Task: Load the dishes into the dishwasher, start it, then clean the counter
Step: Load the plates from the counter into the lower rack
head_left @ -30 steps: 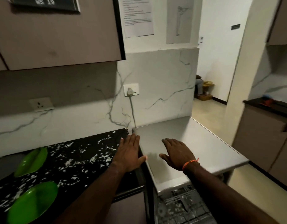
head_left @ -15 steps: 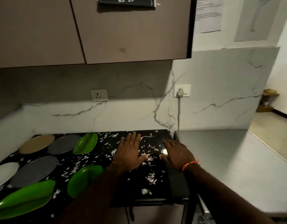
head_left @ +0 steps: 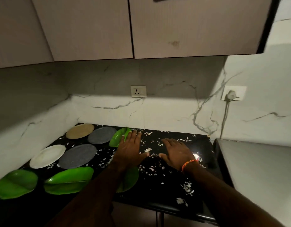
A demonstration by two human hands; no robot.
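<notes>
Several plates lie on the black counter [head_left: 166,190]: a beige plate [head_left: 80,131], two grey plates [head_left: 102,135] [head_left: 77,156], a white plate [head_left: 47,156], and green leaf-shaped plates [head_left: 119,136] [head_left: 68,180] [head_left: 14,183] [head_left: 130,179]. My left hand [head_left: 129,149] hovers flat, fingers straight, its fingertips over the far green plate. My right hand [head_left: 177,152], with an orange wrist thread, is held flat over the counter and holds nothing. White scraps [head_left: 187,188] litter the counter. The dishwasher's steel top [head_left: 259,164] shows at the right.
Wall cabinets [head_left: 133,27] hang low overhead. The marble backsplash carries a socket [head_left: 138,91] and a second socket with a plug and cable [head_left: 231,94] running down beside the dishwasher. The counter's front edge [head_left: 174,208] is close below my arms.
The view has swung left from the dishwasher top to the counter, bringing more plates into sight. Both hands stay flat and empty, now over the littered counter.
</notes>
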